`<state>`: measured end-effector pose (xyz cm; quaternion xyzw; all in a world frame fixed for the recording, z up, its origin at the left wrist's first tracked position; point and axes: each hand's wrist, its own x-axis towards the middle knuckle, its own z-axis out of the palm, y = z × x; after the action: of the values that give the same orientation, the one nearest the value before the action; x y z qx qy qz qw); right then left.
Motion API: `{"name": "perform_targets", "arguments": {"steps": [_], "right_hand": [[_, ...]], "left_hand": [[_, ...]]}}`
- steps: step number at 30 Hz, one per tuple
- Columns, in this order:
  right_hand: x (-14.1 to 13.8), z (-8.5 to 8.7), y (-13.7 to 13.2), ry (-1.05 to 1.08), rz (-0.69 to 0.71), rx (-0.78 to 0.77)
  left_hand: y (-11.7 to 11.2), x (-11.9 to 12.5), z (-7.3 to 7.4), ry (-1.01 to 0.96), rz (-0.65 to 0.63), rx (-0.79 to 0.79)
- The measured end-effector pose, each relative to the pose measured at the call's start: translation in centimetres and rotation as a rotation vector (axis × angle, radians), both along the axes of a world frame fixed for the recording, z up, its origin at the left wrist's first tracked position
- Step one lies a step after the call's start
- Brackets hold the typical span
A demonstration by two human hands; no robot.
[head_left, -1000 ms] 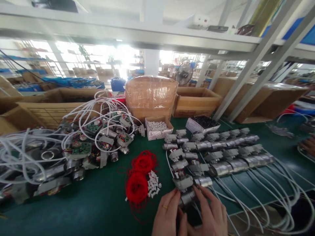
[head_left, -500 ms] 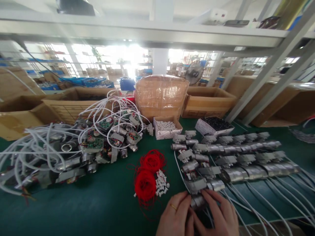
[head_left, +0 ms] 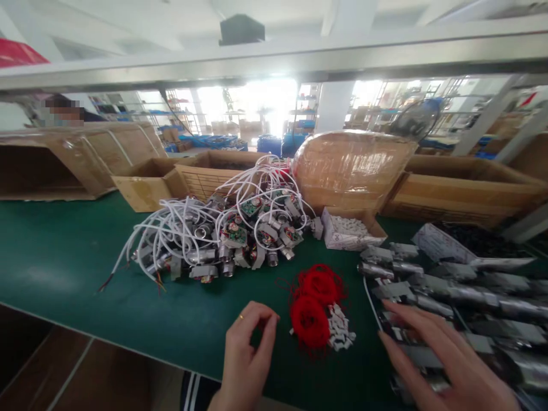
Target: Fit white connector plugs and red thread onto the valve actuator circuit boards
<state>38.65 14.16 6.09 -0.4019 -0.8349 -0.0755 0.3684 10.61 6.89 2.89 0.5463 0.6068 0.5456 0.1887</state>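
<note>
My left hand (head_left: 250, 351), with a ring on one finger, hovers over the green tabletop left of the red thread coils (head_left: 309, 319). Its thumb and index fingertips come together in a pinch; anything between them is too small to make out. Over the near end of the rows of metal valve bodies with grey housings (head_left: 462, 294) is my right hand (head_left: 449, 357), fingers apart and holding nothing. Beside the red coils lies a small pile of white plastic pieces (head_left: 340, 328). A heap of similar units with white cables (head_left: 240, 228) and exposed circuit boards lies farther left.
Behind the coils stands a small box of white pieces (head_left: 353, 228), with a box of black parts (head_left: 466, 245) to its right. Cardboard boxes, including a wrapped one (head_left: 351, 171), line the back. A shelf beam (head_left: 274, 65) crosses overhead. Another person (head_left: 64, 111) is at far left.
The view has swung left. My hands, together on a metal unit before, have parted: the left moved left of the red coils, and the right opened over the units.
</note>
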Motion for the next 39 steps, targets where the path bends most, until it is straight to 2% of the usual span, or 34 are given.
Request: {"name": "perform_targets", "arguments": {"steps": [4, 6, 7, 9, 12, 14, 17, 22, 26, 30, 33, 35, 37, 39], "right_hand": [[-7.2, 4.5, 2.8, -0.027, 0.122, -0.311], [-10.9, 5.6, 5.3, -0.088, 0.07, -0.523], [-12.5, 5.7, 6.8, -0.105, 0.051, -0.559], [-15.0, 5.4, 9.9, -0.116, 0.042, -0.615], [-17.3, 3.8, 13.9, -0.107, 0.02, -0.764], [-18.1, 2.8, 15.5, -0.063, 0.009, -0.827], [-18.5, 2.1, 16.1, 0.021, 0.006, -0.862], [-18.0, 3.7, 14.4, 0.124, -0.021, -0.808], [-16.5, 5.2, 11.6, 0.313, 0.04, -0.796], [-14.9, 5.8, 6.3, 0.464, 0.277, -0.933], [-14.0, 5.9, 1.7, 0.542, 0.553, -1.137], [-13.3, 5.5, -0.6, 0.485, 0.608, -1.168], [-12.6, 4.7, -2.2, 0.368, 0.572, -1.108], [-11.9, 3.4, -2.9, 0.288, 0.472, -1.022]], "left_hand": [[0.1, -1.6, -1.2, -0.092, 0.06, -0.076], [0.1, -1.8, -1.6, -0.133, 0.064, -0.103], [0.1, -1.9, -1.7, -0.148, 0.064, -0.111], [0.1, -2.0, -1.8, -0.17, 0.068, -0.117], [0.1, -1.9, -1.7, -0.196, 0.083, -0.111], [0.2, -1.9, -1.5, -0.211, 0.091, -0.104], [0.3, -1.7, -1.1, -0.236, 0.098, -0.09], [0.2, -1.7, -0.7, -0.326, 0.125, -0.07], [0.2, -1.7, -1.4, -0.434, 0.149, -0.053], [0.8, -1.8, -2.1, -0.589, 0.142, -0.027], [0.5, -2.3, -1.2, -0.722, 0.074, -0.027], [-1.0, -3.0, 0.1, -0.877, -0.005, -0.024], [-3.6, -4.2, 1.5, -1.141, -0.091, 0.014], [-6.8, -5.6, 2.3, -1.153, -0.112, 0.031]]}}
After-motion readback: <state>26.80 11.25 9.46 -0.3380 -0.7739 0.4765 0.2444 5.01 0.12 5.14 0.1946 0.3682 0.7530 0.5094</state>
